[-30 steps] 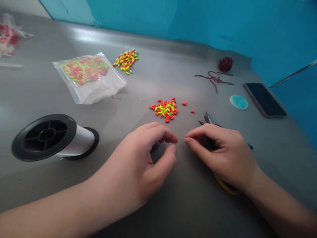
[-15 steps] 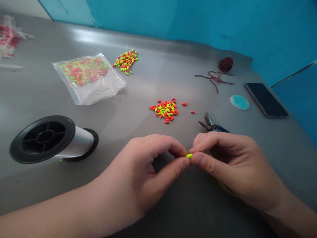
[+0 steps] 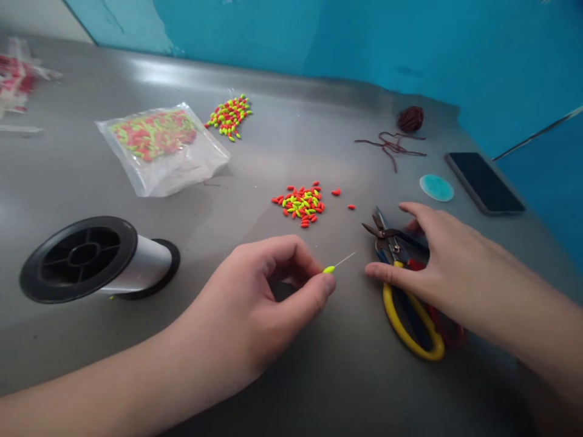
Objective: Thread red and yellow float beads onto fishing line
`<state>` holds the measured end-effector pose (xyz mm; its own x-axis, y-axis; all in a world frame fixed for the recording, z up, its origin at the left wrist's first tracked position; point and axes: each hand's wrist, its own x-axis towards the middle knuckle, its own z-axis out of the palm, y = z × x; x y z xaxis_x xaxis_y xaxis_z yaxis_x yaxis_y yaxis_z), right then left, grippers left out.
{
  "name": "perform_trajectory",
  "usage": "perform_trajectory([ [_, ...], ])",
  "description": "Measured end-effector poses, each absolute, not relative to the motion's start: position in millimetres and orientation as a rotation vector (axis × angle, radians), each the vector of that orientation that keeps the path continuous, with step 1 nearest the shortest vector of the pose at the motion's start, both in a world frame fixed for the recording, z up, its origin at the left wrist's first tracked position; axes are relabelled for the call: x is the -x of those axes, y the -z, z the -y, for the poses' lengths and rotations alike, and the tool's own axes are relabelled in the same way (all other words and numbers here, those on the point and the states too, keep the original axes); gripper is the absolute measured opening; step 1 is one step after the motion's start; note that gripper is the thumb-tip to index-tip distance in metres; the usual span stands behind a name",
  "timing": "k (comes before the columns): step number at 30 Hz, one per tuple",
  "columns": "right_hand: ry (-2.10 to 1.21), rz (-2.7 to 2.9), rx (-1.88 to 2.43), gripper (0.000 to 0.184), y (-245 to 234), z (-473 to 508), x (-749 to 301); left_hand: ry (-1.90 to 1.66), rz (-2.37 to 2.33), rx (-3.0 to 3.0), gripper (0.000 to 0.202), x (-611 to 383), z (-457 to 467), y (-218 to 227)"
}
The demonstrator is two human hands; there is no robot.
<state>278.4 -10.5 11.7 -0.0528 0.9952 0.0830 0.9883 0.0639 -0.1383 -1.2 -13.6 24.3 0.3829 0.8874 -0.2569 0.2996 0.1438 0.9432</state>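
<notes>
Between thumb and forefinger, my left hand [image 3: 277, 297] pinches a yellow-green oval bead [image 3: 328, 269]. A short end of clear line [image 3: 345, 260] sticks out of the bead toward the upper right. My right hand [image 3: 437, 261] is open, thumb and fingers apart, over the cutting tools. Under it lie pliers or snips [image 3: 387, 237] with dark metal jaws, and a yellow looped handle [image 3: 412, 340] shows below the palm; red and blue handle parts are partly covered. Ahead of my hands lies a small pile of red and yellow-green beads [image 3: 303, 203].
A spool of clear line [image 3: 150, 264] stands at left. Behind it are a plastic bag of beads [image 3: 182, 158] and another bead pile [image 3: 230, 116]. At right lie a dark yarn ball [image 3: 410, 119], cut yarn pieces [image 3: 394, 144], a turquoise disc [image 3: 437, 187] and a phone [image 3: 485, 182].
My right hand has let go of the bead and line and moved right over the cutting tools, its fingers spreading. My left hand has shifted slightly left and up, still pinching the bead.
</notes>
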Motion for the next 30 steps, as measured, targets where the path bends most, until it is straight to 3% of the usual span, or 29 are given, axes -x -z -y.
perform_trajectory([
  [3, -0.068, 2.206, 2.226, 0.110, -14.5, 11.4, -274.1, -0.585, -1.176, -1.415, 0.028, 2.1, 14.7, -23.8],
  [12, -0.132, 2.017, 2.005, 0.064, -32.5, 16.1, -266.0, -0.609, -1.168, -1.426, 0.031, 4.4, 17.6, -18.1],
  [19, -1.083, 1.596, 1.724, 0.034, -41.5, 40.5, -242.5, -0.727, -1.117, -1.472, 0.027, 6.9, 20.9, -15.9],
  [23, -1.205, 1.603, 1.650, 0.021, -43.4, 48.0, -226.0, -0.822, -1.144, -1.569, 0.027, 10.0, 22.9, -18.4],
  [30, -1.329, 1.617, 1.575, 0.022, -42.6, 53.6, -205.7, -0.831, -1.060, -1.716, 0.016, 13.2, 31.9, -18.9],
])
